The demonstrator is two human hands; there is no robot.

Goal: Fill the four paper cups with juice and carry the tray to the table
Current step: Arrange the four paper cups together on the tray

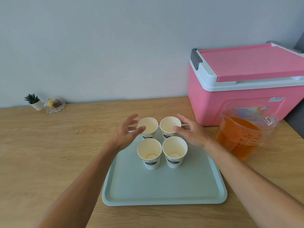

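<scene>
Reaching in from both sides, the person has the left hand [127,131] just beside the far-left cup [148,127] and the right hand [191,131] just beside the far-right cup [170,126], fingers spread wide and holding nothing. Whether any fingertip touches a rim I cannot tell. Four paper cups stand upright in a tight square at the far end of the pale blue tray [164,186], which lies on the wooden surface [49,153]. The near-left cup [149,153] and near-right cup [174,151] show only a thin orange ring at the bottom, so they look unfilled.

The step seems to be settling the cups before pouring. Done well, that would mean nudging them slightly apart and nearer the tray's middle, so a pour will not catch a neighbouring rim and the load carries level. The clear jug [243,129] of orange juice waits to the right, near the pink cooler [243,86], within easy reach of the right hand.

The bottoms of the far cups are hidden by their walls and the hands. The jug's handle is hard to make out, its measuring marks are unreadable, and the cooler is cut off at the right edge.
</scene>
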